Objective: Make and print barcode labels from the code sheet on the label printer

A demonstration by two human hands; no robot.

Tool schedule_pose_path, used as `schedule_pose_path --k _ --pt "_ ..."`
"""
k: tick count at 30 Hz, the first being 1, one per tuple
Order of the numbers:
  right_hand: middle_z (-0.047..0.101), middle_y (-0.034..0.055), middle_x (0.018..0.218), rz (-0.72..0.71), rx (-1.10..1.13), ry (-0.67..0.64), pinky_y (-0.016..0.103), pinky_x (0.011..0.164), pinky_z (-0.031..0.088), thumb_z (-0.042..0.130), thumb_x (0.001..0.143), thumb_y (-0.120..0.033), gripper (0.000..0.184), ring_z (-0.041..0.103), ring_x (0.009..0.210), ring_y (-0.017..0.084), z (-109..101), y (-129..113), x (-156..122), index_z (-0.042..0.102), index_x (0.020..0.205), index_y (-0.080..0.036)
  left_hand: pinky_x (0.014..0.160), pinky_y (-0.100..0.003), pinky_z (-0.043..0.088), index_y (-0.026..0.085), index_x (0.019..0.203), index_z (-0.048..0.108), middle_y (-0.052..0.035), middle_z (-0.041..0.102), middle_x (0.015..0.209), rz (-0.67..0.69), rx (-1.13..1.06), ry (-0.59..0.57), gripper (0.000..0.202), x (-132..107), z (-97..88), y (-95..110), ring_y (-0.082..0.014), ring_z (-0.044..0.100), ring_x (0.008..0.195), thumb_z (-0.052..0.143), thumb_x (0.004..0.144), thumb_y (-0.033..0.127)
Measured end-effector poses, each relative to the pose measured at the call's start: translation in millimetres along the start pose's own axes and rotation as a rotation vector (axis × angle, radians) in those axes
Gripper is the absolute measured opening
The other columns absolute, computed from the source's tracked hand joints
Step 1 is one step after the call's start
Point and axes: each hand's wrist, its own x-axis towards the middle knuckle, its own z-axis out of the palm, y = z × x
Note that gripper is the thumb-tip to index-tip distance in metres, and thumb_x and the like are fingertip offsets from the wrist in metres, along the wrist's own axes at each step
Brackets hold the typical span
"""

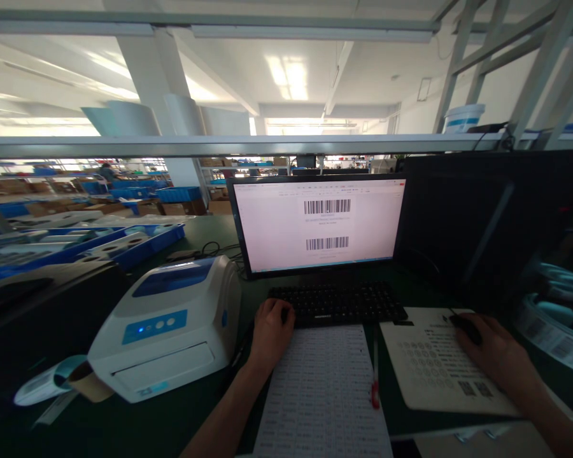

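Right grip (499, 356) on the mouse (468, 329), left grip (272, 331) at the keyboard (337, 302).
The right grip is closed around the mouse, which sits under its fingers on a pale mat (424, 356); the left curls at the keyboard's near left end, and whether it pinches anything I cannot tell. Ahead of and between both grips stands a monitor (319, 222) showing two barcodes. A printed sheet (322, 394) lies just right of the left grip, with a red-ended pen (375, 381) at its right edge; left of that grip, a label printer (172, 324) stands on the counter (138, 429). The step in hand looks like on-screen work with the barcodes; the next move seems to call for steady pointing and a light click.
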Motion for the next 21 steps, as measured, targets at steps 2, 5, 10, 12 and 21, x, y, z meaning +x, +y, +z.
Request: schedule_pose_path --k 2,5,10,12,21 --pt "0.064 0.0113 0.134 0.002 -0.005 -0.007 0.051 0.09 0.061 0.046 0.094 -0.062 0.057 0.071 0.104 0.03 -2.2 -1.5 -0.1 0.065 0.134 -0.026 0.095 -0.052 0.051 0.02 0.096 0.067 -0.0098 0.063 0.1 -0.003 0.003 0.0 0.009 0.4 0.1 -0.3 -0.0332 0.061 0.099 0.059 0.095 0.017" --pt "0.063 0.0105 0.137 0.021 -0.022 -0.033 0.051 0.09 0.06 0.045 0.094 -0.063 0.058 0.071 0.104 0.031 -5.4 -3.5 -0.1 0.063 0.135 -0.027 0.094 -0.052 0.051 0.02 0.095 0.068 -0.0098 0.063 0.1 -0.002 0.006 -0.002 0.01 1.1 0.8 -1.2 -0.033 0.061 0.098 0.058 0.095 0.017" --pt "0.063 0.0083 0.139 0.075 -0.047 -0.09 0.052 0.085 0.06 0.043 0.094 -0.066 0.058 0.07 0.106 0.032 -9.6 -5.9 0.1 0.062 0.136 -0.03 0.094 -0.052 0.051 0.021 0.095 0.068 -0.0094 0.063 0.1 -0.007 0.0 -0.006 0.01 1.1 0.9 -1.0 -0.0328 0.061 0.098 0.058 0.095 0.017" --pt "0.061 0.0072 0.141 0.087 -0.048 -0.087 0.052 0.084 0.06 0.043 0.094 -0.066 0.058 0.07 0.105 0.032 -11.3 -7.4 -0.3 0.061 0.138 -0.032 0.093 -0.052 0.051 0.021 0.096 0.067 -0.0096 0.064 0.1 -0.003 0.001 -0.004 0.01 0.8 0.4 -0.5 -0.0331 0.061 0.098 0.058 0.095 0.017" --pt "0.062 0.0092 0.138 0.038 -0.019 -0.046 0.05 0.093 0.059 0.043 0.094 -0.063 0.059 0.07 0.107 0.03 -7.5 -7.3 -0.9 0.061 0.137 -0.028 0.094 -0.052 0.051 0.021 0.095 0.067 -0.0093 0.063 0.1 0.004 0.002 0.009 0.01 0.8 1.6 -1.3 -0.0325 0.061 0.099 0.058 0.095 0.018"
